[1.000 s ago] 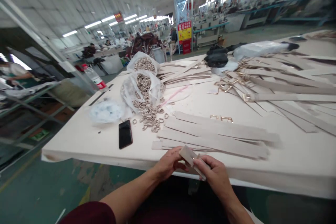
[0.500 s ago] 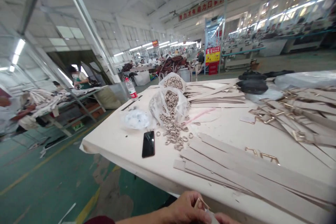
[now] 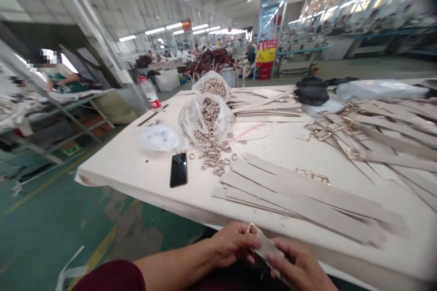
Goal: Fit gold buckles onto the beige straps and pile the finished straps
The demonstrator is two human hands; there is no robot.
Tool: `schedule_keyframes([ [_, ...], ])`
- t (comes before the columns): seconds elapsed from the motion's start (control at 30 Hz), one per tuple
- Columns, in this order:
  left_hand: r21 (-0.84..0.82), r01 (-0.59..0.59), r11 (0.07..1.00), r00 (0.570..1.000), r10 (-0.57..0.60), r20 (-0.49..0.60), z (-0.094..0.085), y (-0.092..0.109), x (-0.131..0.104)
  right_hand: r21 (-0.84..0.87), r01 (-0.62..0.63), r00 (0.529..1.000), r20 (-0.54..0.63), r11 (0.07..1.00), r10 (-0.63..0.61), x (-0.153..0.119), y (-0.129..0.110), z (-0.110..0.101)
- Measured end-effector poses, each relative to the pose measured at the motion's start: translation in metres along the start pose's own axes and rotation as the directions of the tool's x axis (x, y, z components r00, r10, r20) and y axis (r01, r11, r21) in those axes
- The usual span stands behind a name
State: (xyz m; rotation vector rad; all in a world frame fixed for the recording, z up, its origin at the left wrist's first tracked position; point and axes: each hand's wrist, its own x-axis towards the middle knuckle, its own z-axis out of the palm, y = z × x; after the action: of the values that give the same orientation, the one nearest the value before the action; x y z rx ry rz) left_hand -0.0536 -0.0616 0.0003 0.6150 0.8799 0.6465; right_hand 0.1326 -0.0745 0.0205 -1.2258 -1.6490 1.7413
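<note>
Low in the head view, in front of the table's near edge, my left hand (image 3: 235, 242) is closed on the buckle end of a pale beige belt strap (image 3: 265, 249). A gold-coloured metal buckle (image 3: 251, 227) shows at that end, partly covered by my fingers. My right hand (image 3: 297, 261) grips the same strap a little further along, thumb on top. The strap's lower end is hidden behind my right hand. Just beyond my hands, several flat beige straps (image 3: 273, 191) lie fanned out on the table, with loose gold buckles (image 3: 320, 178) at their far side.
Open plastic bags (image 3: 223, 116) spill small beige loops (image 3: 213, 157) onto the white table (image 3: 136, 195). A black phone (image 3: 179, 170), a clear plastic bag (image 3: 159, 137) and a red-capped bottle (image 3: 150, 94) stand to the left. Buckled belts (image 3: 385, 141) are piled right. A person (image 3: 59, 75) works at another table.
The camera view has tilted down and turned right, so both hands now show more fully. My right hand has come into view on the strap; both hands still hold it.
</note>
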Motion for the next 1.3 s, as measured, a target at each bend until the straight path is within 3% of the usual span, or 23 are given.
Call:
schedule_keyframes([
  [0.13, 0.113, -0.125, 0.986, 0.989, 0.114, 0.097, 0.025, 0.029, 0.017, -0.143, -0.029, 0.999, 0.027, 0.989, 0.034, -0.003, -0.039, -0.048],
  [0.23, 0.200, -0.267, 0.943, 0.959, 0.239, 0.150, 0.032, 0.056, 0.033, -0.224, -0.034, 0.997, 0.055, 0.974, 0.048, 0.016, -0.069, -0.083],
  [0.33, 0.253, -0.378, 0.891, 0.926, 0.370, 0.079, 0.017, 0.075, 0.056, -0.331, 0.018, 0.997, 0.079, 0.943, 0.009, 0.057, -0.083, -0.108],
  [0.4, 0.275, -0.383, 0.882, 0.911, 0.409, -0.045, -0.002, 0.078, 0.076, -0.463, 0.049, 0.997, -0.035, 0.885, -0.073, 0.094, -0.083, -0.115],
  [0.5, 0.336, -0.355, 0.872, 0.890, 0.425, -0.163, -0.030, 0.069, 0.100, -0.736, 0.027, 0.945, -0.202, 0.677, -0.258, 0.153, -0.080, -0.105],
  [0.6, 0.430, -0.374, 0.822, 0.876, 0.465, -0.127, -0.041, 0.060, 0.111, -0.883, -0.035, 0.926, -0.204, 0.467, -0.316, 0.207, -0.082, -0.075],
  [0.73, 0.457, -0.368, 0.810, 0.890, 0.449, -0.080, -0.040, 0.058, 0.110, -0.908, -0.070, 0.939, -0.200, 0.414, -0.280, 0.261, -0.080, -0.043],
  [0.83, 0.494, -0.345, 0.798, 0.893, 0.442, -0.090, -0.039, 0.059, 0.112, -0.913, -0.066, 0.951, -0.180, 0.402, -0.252, 0.280, -0.076, -0.040],
  [0.93, 0.534, -0.331, 0.779, 0.890, 0.445, -0.098, -0.041, 0.059, 0.115, -0.906, -0.040, 0.951, -0.163, 0.421, -0.261, 0.277, -0.080, -0.051],
  [1.0, 0.507, -0.323, 0.799, 0.897, 0.429, -0.106, -0.043, 0.060, 0.117, -0.898, -0.026, 0.938, -0.174, 0.440, -0.299, 0.260, -0.085, -0.064],
  [1.07, 0.439, -0.317, 0.841, 0.910, 0.400, -0.108, -0.044, 0.064, 0.118, -0.857, -0.016, 0.892, -0.245, 0.515, -0.380, 0.228, -0.084, -0.077],
  [1.1, 0.398, -0.314, 0.862, 0.918, 0.383, -0.105, -0.045, 0.067, 0.118, -0.798, 0.005, 0.853, -0.312, 0.603, -0.419, 0.207, -0.081, -0.081],
  [1.17, 0.335, -0.308, 0.890, 0.930, 0.356, -0.090, -0.043, 0.072, 0.116, -0.547, 0.094, 0.767, -0.493, 0.832, -0.411, 0.160, -0.065, -0.082],
  [1.2, 0.320, -0.308, 0.896, 0.933, 0.350, -0.080, -0.042, 0.074, 0.115, -0.364, 0.135, 0.752, -0.568, 0.922, -0.335, 0.136, -0.054, -0.078],
  [1.23, 0.316, -0.308, 0.897, 0.935, 0.347, -0.072, -0.040, 0.076, 0.113, -0.184, 0.149, 0.756, -0.613, 0.972, -0.232, 0.114, -0.042, -0.071],
  [1.3, 0.326, -0.314, 0.892, 0.933, 0.353, -0.066, -0.035, 0.075, 0.110, 0.067, 0.141, 0.772, -0.632, 0.988, -0.067, 0.083, -0.019, -0.054],
])
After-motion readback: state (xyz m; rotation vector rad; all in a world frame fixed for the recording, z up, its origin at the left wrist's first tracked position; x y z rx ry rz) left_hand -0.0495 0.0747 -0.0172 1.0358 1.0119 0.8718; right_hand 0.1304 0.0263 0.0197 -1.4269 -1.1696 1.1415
